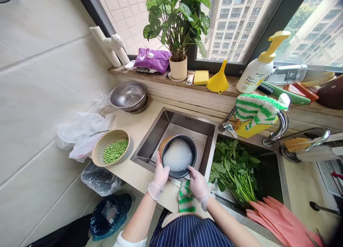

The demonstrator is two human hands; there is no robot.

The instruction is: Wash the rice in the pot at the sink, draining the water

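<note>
My left hand, in a clear disposable glove, grips the near left side of a round pot with a dark inside and a copper-toned outside. On its near right rim my right hand, gloved the same way, is closed. Cloudy whitish water lies in the pot; what is under the surface cannot be made out. The pot is held over the left basin of a steel sink, tilted slightly. Leafy greens with long stems fill much of the right basin.
Left of the sink stand a colander of green peas and stacked steel strainers. A faucet draped with a striped cloth rises behind. Pink rubber gloves lie over the front right edge. A potted plant stands on the sill.
</note>
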